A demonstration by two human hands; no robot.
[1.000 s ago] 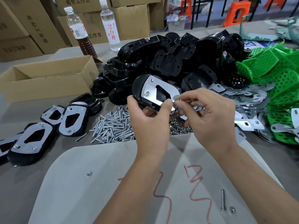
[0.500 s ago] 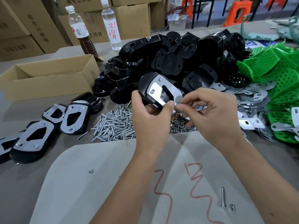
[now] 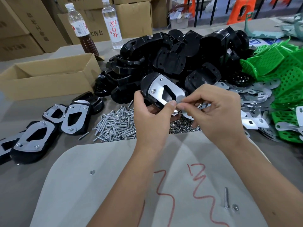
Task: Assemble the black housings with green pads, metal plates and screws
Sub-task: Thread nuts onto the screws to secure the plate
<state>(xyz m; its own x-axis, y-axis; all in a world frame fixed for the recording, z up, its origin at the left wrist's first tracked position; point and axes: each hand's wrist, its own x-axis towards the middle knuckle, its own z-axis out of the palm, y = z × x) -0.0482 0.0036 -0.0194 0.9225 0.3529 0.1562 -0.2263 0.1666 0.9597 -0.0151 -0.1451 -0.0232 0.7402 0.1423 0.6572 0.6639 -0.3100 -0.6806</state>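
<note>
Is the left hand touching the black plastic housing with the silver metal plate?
Touching. The head view shows the left hand gripping the black plastic housing, thumb pressed on the silver metal plate.

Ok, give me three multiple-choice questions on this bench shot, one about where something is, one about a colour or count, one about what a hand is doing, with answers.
1. Where does the open cardboard box sit?
A. left of the black housing pile
B. on the green pads
C. under the left hand

2. How many bottles stand behind the pile?
A. one
B. two
C. four

3. What is the right hand doing?
A. lying flat on the table
B. pinching a small part at the metal plate of the held housing
C. gripping a bottle

Answers: 1 A, the box lies at the left, beside the pile. 2 B, one with brown liquid, one clear. 3 B, its fingertips meet at the plate's near end, while the left hand holds the housing.
</note>
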